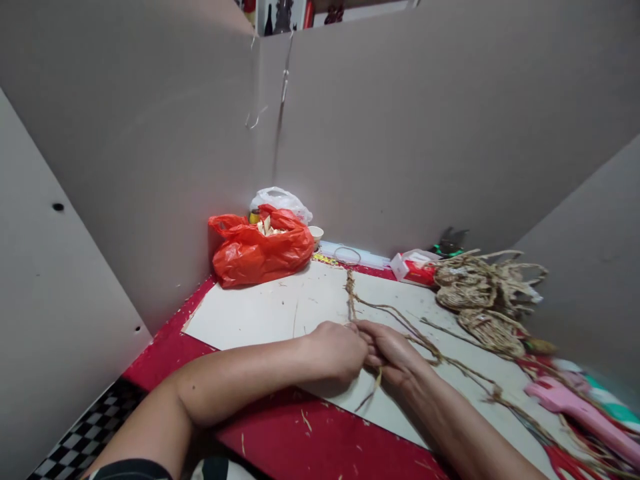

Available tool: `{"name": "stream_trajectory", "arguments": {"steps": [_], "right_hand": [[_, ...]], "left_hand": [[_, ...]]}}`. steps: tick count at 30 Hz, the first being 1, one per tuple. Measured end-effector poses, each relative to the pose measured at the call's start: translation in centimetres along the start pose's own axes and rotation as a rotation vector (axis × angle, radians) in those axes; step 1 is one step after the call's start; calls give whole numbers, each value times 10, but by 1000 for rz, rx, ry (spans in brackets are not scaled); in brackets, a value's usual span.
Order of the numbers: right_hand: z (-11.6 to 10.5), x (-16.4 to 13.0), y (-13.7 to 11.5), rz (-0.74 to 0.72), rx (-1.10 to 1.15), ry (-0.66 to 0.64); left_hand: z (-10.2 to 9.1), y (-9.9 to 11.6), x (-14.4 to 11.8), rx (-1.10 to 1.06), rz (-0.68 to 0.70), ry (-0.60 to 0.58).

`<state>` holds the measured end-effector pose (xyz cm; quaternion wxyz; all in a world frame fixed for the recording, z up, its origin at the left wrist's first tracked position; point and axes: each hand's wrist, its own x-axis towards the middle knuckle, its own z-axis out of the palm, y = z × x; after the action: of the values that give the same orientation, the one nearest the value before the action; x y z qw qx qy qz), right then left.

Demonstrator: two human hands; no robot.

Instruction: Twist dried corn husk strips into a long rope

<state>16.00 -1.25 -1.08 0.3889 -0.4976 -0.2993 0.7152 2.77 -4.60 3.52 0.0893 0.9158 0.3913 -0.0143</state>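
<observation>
My left hand (337, 352) is closed, its back toward me, over the lower end of a straw rope (351, 290). Against it, my right hand (390, 348) has its fingers curled round the same rope, palm partly turned up. A knotted, braided stretch of the rope runs away from me above the hands. Below them, a loose straw end (371, 392) sticks out. Another twisted straw cord (440, 357) trails off to the right, past my right forearm. The exact grip between the fingers is hidden. Everything lies over a white board (265, 317).
A red plastic bag (260, 257) with pale strips inside stands back left, near a white bag (283, 200). Woven straw pieces (475, 287) are heaped at right. Nearby are a red packet (419, 272), a pink tool (575, 407) and red handles (567, 460). Grey panels surround the red table (280, 433).
</observation>
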Motion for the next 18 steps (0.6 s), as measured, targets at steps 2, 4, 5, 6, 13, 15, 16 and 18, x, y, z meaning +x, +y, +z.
{"name": "stream_trajectory", "arguments": {"steps": [2,4,5,6,13,15,16,18], "right_hand": [[1,-2,-2,-7,16,-27],[1,-4,-3,0,12,-64],[1,-4,-3,10,6,-82],[0,-4,-3,23,0,-97],[-1,-3,-1,37,-32,-106],[1,-6,-2,18,-44,-107],[2,-7,-3,-1,-43,-108],[3,-7,-4,-30,-40,-103]], "left_hand": [[-19,-13,-1,-75,-77,0],[-32,-33,1,-91,-289,147],[-34,-44,3,-80,-389,236],[-34,-56,5,-54,-490,290],[1,-99,18,-76,-659,181],[4,-99,21,-83,-640,181],[3,-99,22,-83,-630,184],[1,-100,23,-87,-615,177]]}}
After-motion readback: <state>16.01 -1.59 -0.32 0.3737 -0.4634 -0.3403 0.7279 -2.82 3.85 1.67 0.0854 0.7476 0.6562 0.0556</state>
